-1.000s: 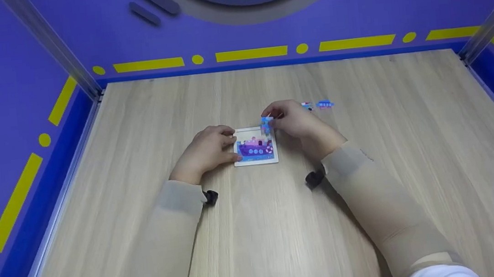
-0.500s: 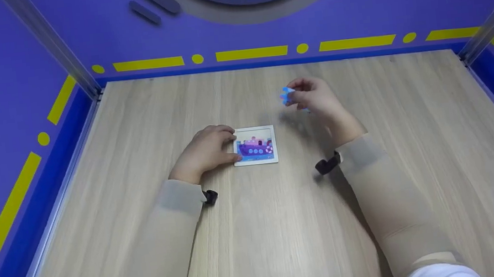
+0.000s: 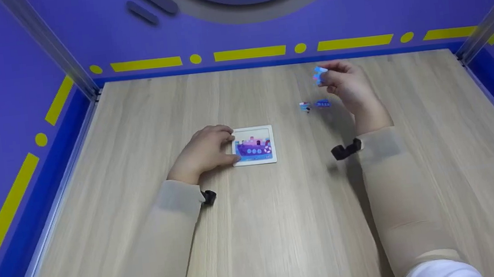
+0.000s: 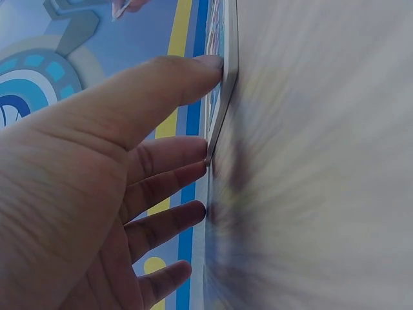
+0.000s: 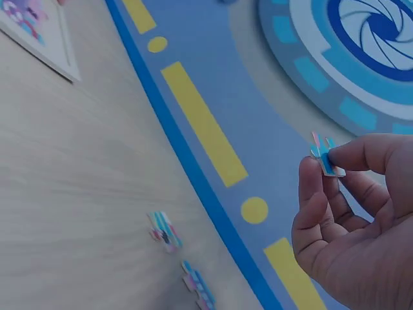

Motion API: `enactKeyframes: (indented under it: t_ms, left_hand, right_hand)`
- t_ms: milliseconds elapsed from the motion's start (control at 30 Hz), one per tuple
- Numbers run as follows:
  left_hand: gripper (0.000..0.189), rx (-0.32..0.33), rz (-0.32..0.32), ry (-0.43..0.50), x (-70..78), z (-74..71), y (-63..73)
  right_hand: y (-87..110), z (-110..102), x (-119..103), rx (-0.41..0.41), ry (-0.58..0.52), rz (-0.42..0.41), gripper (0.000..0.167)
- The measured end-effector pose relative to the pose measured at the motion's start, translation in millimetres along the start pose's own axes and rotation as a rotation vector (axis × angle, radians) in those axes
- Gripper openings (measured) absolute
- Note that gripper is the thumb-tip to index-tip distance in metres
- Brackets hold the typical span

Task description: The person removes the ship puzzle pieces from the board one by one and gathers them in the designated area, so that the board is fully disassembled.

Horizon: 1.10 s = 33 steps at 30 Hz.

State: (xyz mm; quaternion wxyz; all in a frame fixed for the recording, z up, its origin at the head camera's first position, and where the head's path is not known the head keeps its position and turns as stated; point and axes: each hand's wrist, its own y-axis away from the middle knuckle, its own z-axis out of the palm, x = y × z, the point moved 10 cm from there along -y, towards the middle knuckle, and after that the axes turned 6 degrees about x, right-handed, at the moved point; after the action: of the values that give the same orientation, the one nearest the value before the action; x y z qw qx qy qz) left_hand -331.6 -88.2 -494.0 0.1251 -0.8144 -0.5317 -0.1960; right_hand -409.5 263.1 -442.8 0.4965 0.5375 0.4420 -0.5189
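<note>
A small white-framed puzzle board [image 3: 251,133] lies flat on the table, its lower part filled with a purple and pink ship picture and its upper part pale. My left hand [image 3: 209,150] rests at the board's left side. In the left wrist view its thumb [image 4: 187,74] touches the frame, and its other fingers extend fairly straight toward the edge. Up and to the right, my right hand [image 3: 351,86] pinches a blue puzzle piece [image 3: 319,76] above the table; the right wrist view shows this puzzle piece [image 5: 326,158] between thumb and fingers.
Two loose puzzle pieces lie on the wooden table [image 3: 256,229] right of the board: a multicoloured piece [image 3: 304,106] and a blue piece [image 3: 322,103]. A purple wall [image 3: 236,34] with yellow marks stands along the far edge, with side walls left and right.
My right hand has lifted the blue puzzle piece away from the board, moving right and toward the far edge. My left hand and the board stay in place. The two loose pieces are uncovered.
</note>
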Motion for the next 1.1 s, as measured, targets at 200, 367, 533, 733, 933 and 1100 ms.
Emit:
enactKeyframes:
  t_ms: [200,367,533,733,933,1100]
  left_hand:
    - [0.063,-0.004,-0.010,-0.002,0.0,0.5,-0.2]
    - [0.063,-0.012,-0.033,-0.001,-1.0,0.5,0.7]
    - [0.064,-0.010,-0.033,-0.004,-1.5,0.6,1.1]
    - [0.064,-0.002,-0.023,-0.014,-0.5,-0.3,1.5]
    - [0.063,0.001,-0.018,-0.021,0.5,-0.5,1.9]
    - [0.064,-0.004,-0.028,-0.027,0.7,-0.1,1.8]
  right_hand:
    - [-8.1,-35.0,-2.1,0.090,-0.124,0.001,0.022]
    - [-12.3,-55.6,4.8,0.147,-0.148,0.034,0.023]
    - [-13.3,-69.8,12.9,0.183,-0.127,0.081,0.020]
    - [-13.1,-89.4,25.4,0.242,0.032,0.154,0.023]
    - [-13.5,-96.9,42.4,0.239,0.222,0.222,0.035]
    - [-16.9,-95.5,46.7,0.162,0.464,0.190,0.039]
